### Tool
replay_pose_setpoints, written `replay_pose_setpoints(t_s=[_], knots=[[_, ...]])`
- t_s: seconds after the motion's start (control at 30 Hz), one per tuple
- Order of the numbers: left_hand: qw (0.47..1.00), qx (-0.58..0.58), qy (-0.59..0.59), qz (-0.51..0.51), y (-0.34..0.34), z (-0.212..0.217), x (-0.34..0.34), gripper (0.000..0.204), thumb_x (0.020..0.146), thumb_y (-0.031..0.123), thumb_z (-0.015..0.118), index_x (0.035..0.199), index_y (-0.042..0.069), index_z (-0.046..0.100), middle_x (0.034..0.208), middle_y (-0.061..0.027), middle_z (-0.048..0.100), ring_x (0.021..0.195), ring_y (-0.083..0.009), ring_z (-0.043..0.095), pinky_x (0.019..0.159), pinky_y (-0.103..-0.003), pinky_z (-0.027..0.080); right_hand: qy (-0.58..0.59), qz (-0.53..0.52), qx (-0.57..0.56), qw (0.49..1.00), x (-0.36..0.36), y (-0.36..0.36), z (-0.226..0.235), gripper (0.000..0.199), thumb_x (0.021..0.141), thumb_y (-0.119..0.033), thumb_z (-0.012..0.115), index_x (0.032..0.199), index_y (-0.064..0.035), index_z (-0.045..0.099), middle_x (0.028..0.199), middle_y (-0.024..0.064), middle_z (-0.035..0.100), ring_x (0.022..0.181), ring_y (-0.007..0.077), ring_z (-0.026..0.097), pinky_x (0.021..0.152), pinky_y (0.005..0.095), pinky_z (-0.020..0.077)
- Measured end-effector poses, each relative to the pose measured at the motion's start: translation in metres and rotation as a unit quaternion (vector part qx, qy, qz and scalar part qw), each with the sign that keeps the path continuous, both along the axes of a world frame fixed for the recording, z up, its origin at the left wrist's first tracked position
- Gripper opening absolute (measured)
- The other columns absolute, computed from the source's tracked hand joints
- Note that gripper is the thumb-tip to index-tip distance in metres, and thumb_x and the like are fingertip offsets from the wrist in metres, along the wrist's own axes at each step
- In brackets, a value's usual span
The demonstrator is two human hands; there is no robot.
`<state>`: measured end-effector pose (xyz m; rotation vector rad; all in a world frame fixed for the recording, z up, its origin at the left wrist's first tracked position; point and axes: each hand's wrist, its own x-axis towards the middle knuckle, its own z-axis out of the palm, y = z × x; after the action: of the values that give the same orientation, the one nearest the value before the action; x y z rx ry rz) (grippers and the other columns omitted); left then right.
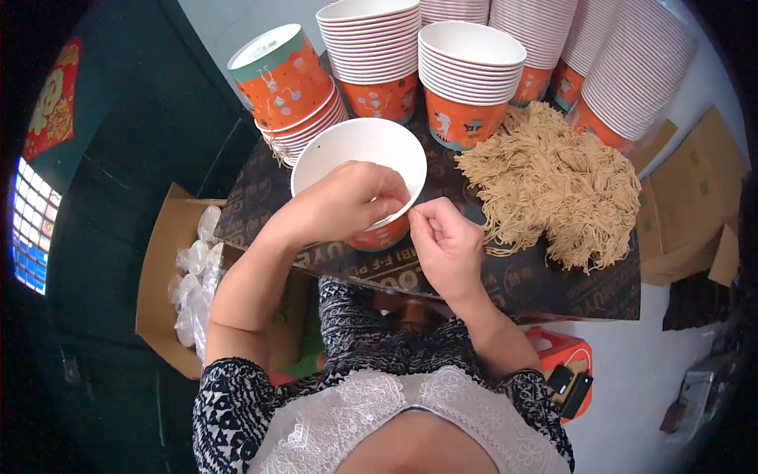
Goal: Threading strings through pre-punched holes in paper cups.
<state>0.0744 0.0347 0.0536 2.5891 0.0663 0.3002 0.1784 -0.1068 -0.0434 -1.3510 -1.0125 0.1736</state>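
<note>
A paper bucket (pixel 324 150), white inside and orange outside, tilts toward me at the near part of the table. My left hand (pixel 351 197) reaches over its rim from the left, fingers curled inside near the right wall. What those fingertips hold, if anything, is hidden. Just outside the same stretch of rim, my right hand (pixel 450 241) is closed in a pinch, its fingertips by the edge. Anything between them is too small to make out. Right of my hands lies a heap of tan cord loops (pixel 557 186).
Stacks of nested orange buckets (pixel 470 87) line the table's back, with an upside-down stack (pixel 288 87) at the left. The dark printed table (pixel 521 280) ends close to my lap. A carton of clear plastic pieces (pixel 162 292) stands lower left; a red stool (pixel 580 347) lower right.
</note>
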Motion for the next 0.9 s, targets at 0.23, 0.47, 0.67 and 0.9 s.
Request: replay_pose_setpoints(t_s=[0.23,0.47,0.67,0.9], knots=[[0.994,-0.048,0.03,0.089,-0.008,0.005,-0.007,0.012,0.089,0.008,0.06,0.092,-0.003,0.062,0.072,-0.0128,0.062,0.069,-0.0176,0.06,0.067,-0.035,0.049,-0.114,-0.027,-0.051,0.992,0.0,-0.023,0.013,0.008,0.084,-0.003,0.07,0.087,-0.0019,0.063,0.077,0.0121,0.065,0.062,0.0272,0.065,0.056,0.0366,0.0497],[0.989,-0.066,-0.023,0.13,-0.022,0.002,-0.011,0.014,0.097,0.011,0.053,0.094,-0.003,0.056,0.077,-0.0186,0.06,0.072,-0.0338,0.06,0.067,-0.041,0.048,-0.191,-0.025,-0.013,0.981,-0.002,-0.039,0.025,0.01,0.082,0.001,0.069,0.089,-0.0028,0.064,0.087,0.0113,0.062,0.068,0.0277,0.064,0.059,0.0372,0.0494],[0.995,-0.023,-0.015,0.099,-0.025,0.002,-0.012,0.018,0.099,0.015,0.054,0.096,-0.002,0.057,0.08,-0.0227,0.061,0.077,-0.0426,0.059,0.069,-0.045,0.047,-0.22,0.017,0.074,0.972,0.005,-0.014,0.022,0.015,0.083,0.005,0.066,0.097,0.0008,0.063,0.108,0.0161,0.061,0.085,0.0302,0.067,0.071,0.0373,0.0538],[0.99,-0.101,-0.034,0.092,-0.017,-0.003,-0.012,0.014,0.098,0.01,0.053,0.093,-0.002,0.06,0.073,-0.0075,0.059,0.066,-0.016,0.055,0.06,-0.032,0.045,-0.2,0.031,0.086,0.975,0.008,-0.011,0.021,0.013,0.085,0.007,0.064,0.097,0.0017,0.061,0.109,0.0171,0.063,0.09,0.032,0.065,0.075,0.0366,0.053]])
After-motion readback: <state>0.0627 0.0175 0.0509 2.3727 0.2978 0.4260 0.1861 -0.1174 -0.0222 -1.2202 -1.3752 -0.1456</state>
